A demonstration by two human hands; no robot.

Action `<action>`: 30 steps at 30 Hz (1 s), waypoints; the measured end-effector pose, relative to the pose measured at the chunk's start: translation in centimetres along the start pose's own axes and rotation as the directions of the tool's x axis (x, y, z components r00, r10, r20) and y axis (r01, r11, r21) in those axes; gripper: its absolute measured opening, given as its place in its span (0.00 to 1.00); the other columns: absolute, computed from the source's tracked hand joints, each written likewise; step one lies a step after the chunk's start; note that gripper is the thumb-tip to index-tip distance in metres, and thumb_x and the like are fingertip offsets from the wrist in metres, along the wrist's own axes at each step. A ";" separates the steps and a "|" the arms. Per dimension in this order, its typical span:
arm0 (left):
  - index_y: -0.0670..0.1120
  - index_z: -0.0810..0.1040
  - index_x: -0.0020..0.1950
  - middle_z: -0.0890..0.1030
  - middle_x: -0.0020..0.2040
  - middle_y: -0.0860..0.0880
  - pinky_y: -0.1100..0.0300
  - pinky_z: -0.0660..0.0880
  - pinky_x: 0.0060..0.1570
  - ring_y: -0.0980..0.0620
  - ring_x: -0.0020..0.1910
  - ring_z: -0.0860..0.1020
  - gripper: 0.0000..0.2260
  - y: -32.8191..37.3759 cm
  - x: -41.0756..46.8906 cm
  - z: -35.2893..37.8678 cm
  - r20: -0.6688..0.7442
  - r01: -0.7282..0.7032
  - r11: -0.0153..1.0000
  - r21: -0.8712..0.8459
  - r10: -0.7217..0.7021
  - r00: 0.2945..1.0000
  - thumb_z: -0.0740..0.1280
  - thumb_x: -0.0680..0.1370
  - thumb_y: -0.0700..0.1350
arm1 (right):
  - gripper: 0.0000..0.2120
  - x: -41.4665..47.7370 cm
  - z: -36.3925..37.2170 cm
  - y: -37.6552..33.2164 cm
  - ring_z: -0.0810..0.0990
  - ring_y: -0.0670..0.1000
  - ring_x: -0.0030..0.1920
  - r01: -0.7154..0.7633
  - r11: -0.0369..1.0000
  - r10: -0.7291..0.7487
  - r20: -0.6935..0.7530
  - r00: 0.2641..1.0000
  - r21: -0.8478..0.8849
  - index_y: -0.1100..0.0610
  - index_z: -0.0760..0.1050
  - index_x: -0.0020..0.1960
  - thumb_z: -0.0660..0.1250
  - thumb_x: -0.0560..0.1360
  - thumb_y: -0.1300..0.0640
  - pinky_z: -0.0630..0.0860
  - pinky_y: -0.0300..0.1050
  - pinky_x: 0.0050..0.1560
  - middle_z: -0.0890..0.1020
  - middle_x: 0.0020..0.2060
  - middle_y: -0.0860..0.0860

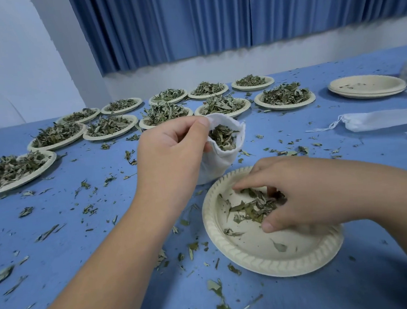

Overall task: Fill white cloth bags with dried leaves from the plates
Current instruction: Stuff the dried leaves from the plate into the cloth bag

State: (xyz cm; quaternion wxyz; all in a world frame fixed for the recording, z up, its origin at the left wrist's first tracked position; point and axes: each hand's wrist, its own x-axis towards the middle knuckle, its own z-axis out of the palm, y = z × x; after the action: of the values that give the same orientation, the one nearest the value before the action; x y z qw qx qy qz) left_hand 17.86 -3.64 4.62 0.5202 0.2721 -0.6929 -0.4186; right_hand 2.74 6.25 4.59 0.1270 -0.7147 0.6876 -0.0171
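Over the cream paper plate (253, 244), the right grip (305, 187) pinched dried leaves (253, 209); the left grip (170, 152) pinched the white cloth bag (213, 165), whose mouth might sag, spilling.

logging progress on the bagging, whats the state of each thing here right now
white cloth bag, held upright, mouth open, partly filled with leaves
left hand, pinches the bag's rim
near plate, almost emptied, last leaves left
right hand, fingers curled round the last leaves
back plates, heaped with leaves
stacked plates, empty but for crumbs
spare bag, flat, unfilled
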 end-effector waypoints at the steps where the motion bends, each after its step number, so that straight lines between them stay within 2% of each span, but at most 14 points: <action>1: 0.52 0.83 0.37 0.77 0.26 0.55 0.67 0.64 0.26 0.59 0.23 0.67 0.11 0.0 0.0 0.0 0.001 -0.003 1.000 0.001 0.003 1.000 0.67 0.77 0.43 | 0.31 0.1 0.1 -0.1 0.68 0.40 0.58 0.011 1.000 -0.011 -0.005 1.000 -0.001 0.33 0.61 0.69 0.70 0.71 0.41 0.67 0.38 0.56 0.66 0.59 0.34; 5: 0.52 0.83 0.37 0.77 0.27 0.54 0.64 0.64 0.27 0.59 0.23 0.66 0.10 0.0 0.0 -0.1 0.006 -0.013 1.000 0.006 0.013 1.000 0.67 0.78 0.44 | 0.26 0.2 0.2 -0.1 0.67 0.34 0.55 0.069 0.994 -0.068 -0.012 0.998 0.080 0.31 0.66 0.65 0.71 0.70 0.42 0.64 0.31 0.52 0.67 0.53 0.28; 8: 0.53 0.83 0.37 0.77 0.27 0.55 0.66 0.64 0.26 0.60 0.23 0.67 0.11 0.1 0.0 -0.1 0.005 -0.013 1.000 0.009 0.013 1.000 0.67 0.78 0.44 | 0.24 0.2 0.1 -0.1 0.70 0.35 0.55 0.106 0.987 -0.101 -0.044 0.994 0.123 0.31 0.68 0.63 0.70 0.69 0.39 0.69 0.36 0.56 0.71 0.55 0.31; 11: 0.54 0.83 0.38 0.77 0.26 0.55 0.68 0.65 0.26 0.60 0.22 0.67 0.11 0.1 0.0 0.0 0.008 -0.016 1.000 0.011 0.015 1.000 0.67 0.78 0.44 | 0.23 0.5 0.6 -0.6 0.68 0.37 0.61 0.173 0.980 -0.162 -0.107 0.981 0.101 0.35 0.70 0.65 0.67 0.71 0.37 0.68 0.43 0.63 0.70 0.59 0.33; 16: 0.53 0.83 0.38 0.77 0.26 0.55 0.67 0.65 0.26 0.60 0.22 0.67 0.11 0.0 0.0 0.0 0.007 -0.013 1.000 0.017 0.013 1.000 0.67 0.78 0.44 | 0.18 0.9 1.5 -1.2 0.64 0.38 0.61 0.239 0.971 -0.238 -0.100 0.966 -0.001 0.40 0.73 0.64 0.64 0.75 0.41 0.64 0.42 0.65 0.70 0.59 0.33; 20: 0.56 0.84 0.37 0.78 0.26 0.56 0.68 0.65 0.25 0.61 0.22 0.67 0.12 0.2 0.0 -0.1 0.003 -0.007 1.000 0.014 0.007 1.000 0.67 0.78 0.44 | 0.14 0.3 0.6 -0.5 0.67 0.33 0.57 0.185 0.981 -0.183 -0.047 0.982 0.057 0.38 0.77 0.58 0.67 0.73 0.41 0.68 0.41 0.63 0.72 0.55 0.30; 22: 0.57 0.84 0.37 0.78 0.27 0.56 0.68 0.65 0.25 0.60 0.22 0.67 0.13 0.2 0.0 -0.2 0.002 -0.008 1.000 0.018 0.008 1.000 0.67 0.78 0.44 | 0.16 -0.2 -0.1 -0.2 0.68 0.32 0.58 0.141 0.986 -0.141 -0.009 0.990 0.090 0.34 0.74 0.57 0.69 0.70 0.39 0.68 0.41 0.62 0.70 0.56 0.28; 24: 0.57 0.84 0.38 0.78 0.27 0.55 0.67 0.65 0.26 0.60 0.22 0.67 0.12 0.2 -0.1 -0.1 0.006 -0.008 1.000 0.027 0.008 1.000 0.67 0.78 0.45 | 0.24 -0.5 -0.5 0.0 0.66 0.31 0.60 0.103 0.989 -0.111 0.068 0.992 0.107 0.29 0.68 0.61 0.71 0.67 0.38 0.67 0.42 0.64 0.65 0.58 0.25; 27: 0.55 0.83 0.38 0.78 0.27 0.55 0.66 0.65 0.26 0.60 0.22 0.67 0.11 0.2 0.0 -0.1 0.010 -0.007 1.000 0.029 0.007 1.000 0.67 0.78 0.45 | 0.34 -0.7 -0.4 0.0 0.61 0.32 0.65 0.099 0.992 -0.111 0.179 0.978 0.078 0.27 0.61 0.66 0.73 0.65 0.39 0.62 0.43 0.69 0.60 0.60 0.22; 30: 0.54 0.83 0.38 0.78 0.27 0.55 0.67 0.65 0.25 0.60 0.23 0.67 0.10 0.2 -0.1 -0.1 0.013 -0.009 0.999 0.032 0.009 1.000 0.67 0.78 0.45 | 0.34 -0.7 -0.1 -0.3 0.59 0.32 0.65 0.112 0.991 -0.123 0.171 0.978 0.067 0.28 0.62 0.66 0.74 0.67 0.42 0.62 0.43 0.69 0.61 0.59 0.23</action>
State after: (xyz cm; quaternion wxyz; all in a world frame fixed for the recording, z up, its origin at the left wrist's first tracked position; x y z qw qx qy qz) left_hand 17.98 -3.51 4.77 0.5131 0.2747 -0.7042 -0.4067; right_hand 3.00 6.90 4.89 0.2061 -0.7489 0.6296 0.0185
